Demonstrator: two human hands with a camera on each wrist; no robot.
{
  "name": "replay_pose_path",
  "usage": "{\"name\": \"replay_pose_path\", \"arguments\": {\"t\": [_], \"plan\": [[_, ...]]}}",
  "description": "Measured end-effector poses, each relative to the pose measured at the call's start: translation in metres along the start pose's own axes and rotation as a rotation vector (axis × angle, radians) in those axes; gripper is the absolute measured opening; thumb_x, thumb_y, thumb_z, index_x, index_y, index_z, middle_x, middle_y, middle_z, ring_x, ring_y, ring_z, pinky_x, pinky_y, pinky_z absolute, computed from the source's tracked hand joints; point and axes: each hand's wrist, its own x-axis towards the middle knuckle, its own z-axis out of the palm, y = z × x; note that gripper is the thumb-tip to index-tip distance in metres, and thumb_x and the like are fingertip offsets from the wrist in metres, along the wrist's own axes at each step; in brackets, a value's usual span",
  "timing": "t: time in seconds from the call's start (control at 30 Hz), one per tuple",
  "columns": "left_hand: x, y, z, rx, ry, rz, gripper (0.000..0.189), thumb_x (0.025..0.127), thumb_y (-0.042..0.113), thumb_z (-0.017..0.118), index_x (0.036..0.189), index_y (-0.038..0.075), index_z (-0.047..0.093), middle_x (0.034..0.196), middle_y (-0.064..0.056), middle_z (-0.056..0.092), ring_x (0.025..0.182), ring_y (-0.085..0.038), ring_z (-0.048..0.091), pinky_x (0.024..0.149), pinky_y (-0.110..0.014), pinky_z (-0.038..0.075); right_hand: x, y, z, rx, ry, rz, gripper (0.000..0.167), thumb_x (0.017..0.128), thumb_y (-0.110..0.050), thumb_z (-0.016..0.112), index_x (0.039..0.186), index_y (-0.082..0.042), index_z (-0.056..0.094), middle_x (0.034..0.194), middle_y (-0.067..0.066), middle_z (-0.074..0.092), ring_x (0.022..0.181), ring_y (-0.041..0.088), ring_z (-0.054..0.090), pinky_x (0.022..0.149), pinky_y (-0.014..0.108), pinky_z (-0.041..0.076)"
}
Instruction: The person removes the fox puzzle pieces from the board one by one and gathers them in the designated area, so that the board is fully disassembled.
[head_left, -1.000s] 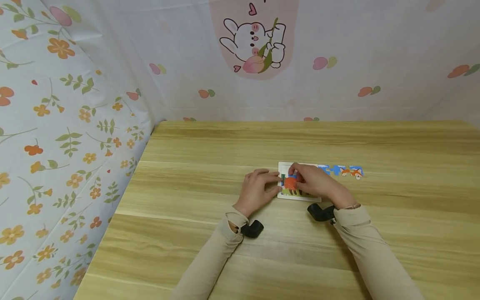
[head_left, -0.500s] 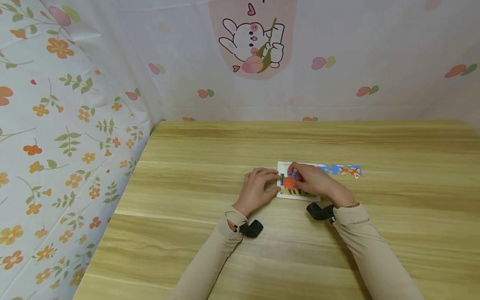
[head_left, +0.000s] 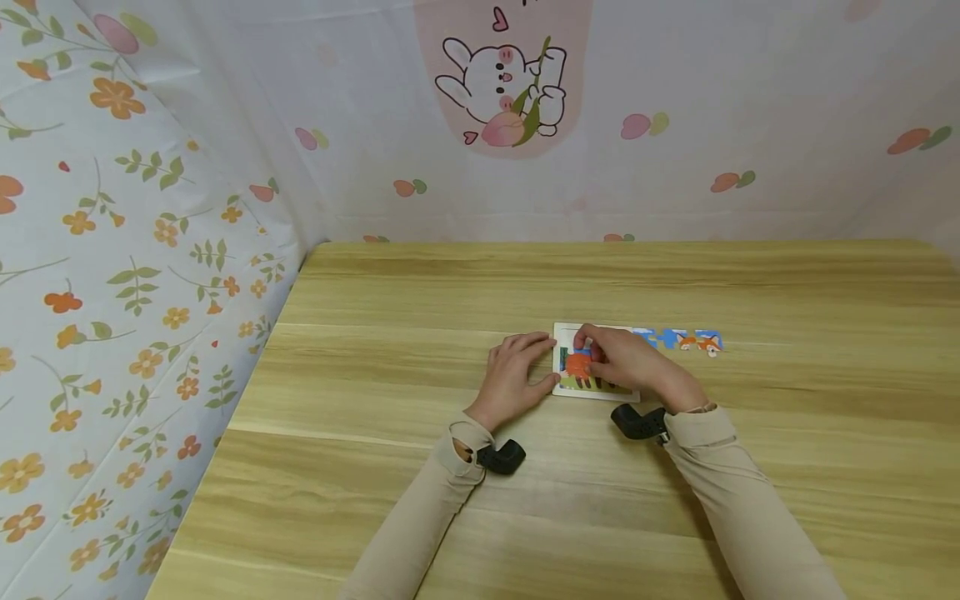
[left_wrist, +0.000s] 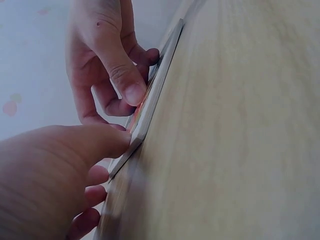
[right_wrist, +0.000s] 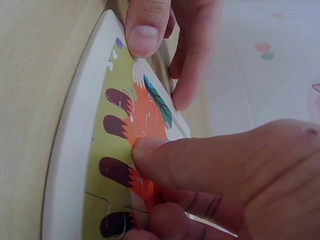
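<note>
Lying flat on the table [head_left: 375, 375] in the head view, a small puzzle board [head_left: 600, 396] with a pale rim sits between the two hands, a strip of loose pieces [head_left: 666, 338] just beside its far right corner. The left hand [head_left: 513, 379] grasps nothing: its fingers are spread, their tips at the board's left edge. The right hand [head_left: 633, 358] reaches over the picture with bent fingers; its palm hides part of the board, and whether a piece is pinched there I cannot tell. In the left wrist view the board shows as a thin, straight slab, so it is probably light and stiff, apt to slide on the smooth tabletop unless a hand steadies its rim; the left thumb touches the near corner, a sensible place for that. In the right wrist view the right thumb lies on the printed fox [right_wrist: 150, 112], the other fingers curled below. The fitted pieces look shallow and snug, their seams fine, with a slight sheen suggesting a slick face. Single pieces should weigh next to nothing and are best taken by their cut edges, between thumb and fingertip; their narrow tabs could bend or chip if forced.
</note>
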Motion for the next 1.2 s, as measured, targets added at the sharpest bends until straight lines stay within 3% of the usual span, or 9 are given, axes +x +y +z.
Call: {"name": "replay_pose_path", "arguments": {"t": [0.33,0.63,1.2], "plan": [[-0.0005,-0.0014,0.0001,0.0,0.0,0.002,0.048,0.086,0.03,0.064,0.131,0.014,0.054,0.136,-0.001,0.046,0.122,-0.02,0.038,0.093,-0.04,0.029,0.0007,0.0001,-0.0004,0.009,0.003,-0.013,0.02,0.083,0.003,0.06,0.1,-0.002,0.051,0.068,0.001,0.047,0.055,0.013,0.04,0.053,0.029,0.035],[0.0012,-0.002,0.0037,-0.004,-0.004,-0.006,0.055,0.085,0.041,0.064,0.132,0.015,0.054,0.137,0.0,0.045,0.123,-0.019,0.037,0.092,-0.04,0.029,0.0001,-0.0013,-0.0003,0.011,0.012,0.006,0.02,0.083,0.001,0.064,0.099,-0.003,0.051,0.069,0.001,0.048,0.056,0.014,0.041,0.054,0.029,0.035],[0.0021,-0.0008,0.0026,-0.004,-0.017,-0.024,0.055,0.083,0.039,0.067,0.131,0.016,0.054,0.136,0.001,0.045,0.122,-0.018,0.037,0.091,-0.04,0.028,0.001,-0.0041,0.0012,-0.003,0.039,0.01,0.023,0.081,0.005,0.063,0.096,-0.004,0.048,0.065,0.001,0.046,0.054,0.014,0.04,0.052,0.029,0.034]]}}
